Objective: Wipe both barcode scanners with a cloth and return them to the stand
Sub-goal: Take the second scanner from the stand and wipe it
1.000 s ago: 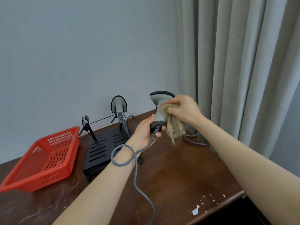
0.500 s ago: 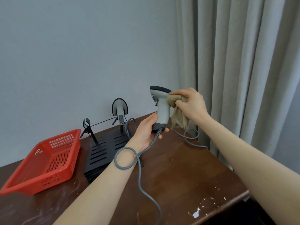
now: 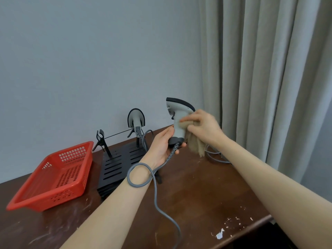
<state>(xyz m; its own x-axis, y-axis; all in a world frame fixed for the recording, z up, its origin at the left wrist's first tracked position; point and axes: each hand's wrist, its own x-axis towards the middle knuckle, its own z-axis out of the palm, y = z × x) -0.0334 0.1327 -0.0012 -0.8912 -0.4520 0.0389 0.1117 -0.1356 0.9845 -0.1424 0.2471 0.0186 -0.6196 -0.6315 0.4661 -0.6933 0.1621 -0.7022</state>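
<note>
Grey scanner (image 3: 177,115) upright above table (image 3: 206,191), base gripped in closed left hand (image 3: 162,147) to steady it. Right hand (image 3: 203,127) fisted round beige cloth (image 3: 195,144), pressing it on scanner neck. Second scanner (image 3: 136,118) rests on black stand (image 3: 122,162). Cable (image 3: 154,184) loops over left wrist, may snag. Red basket (image 3: 53,175) left, clear.

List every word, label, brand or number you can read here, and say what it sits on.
None can be read. The grey handheld barcode scanner, the second grey scanner on the black slotted stand and the red plastic basket show no legible print; any marks are too small.
</note>
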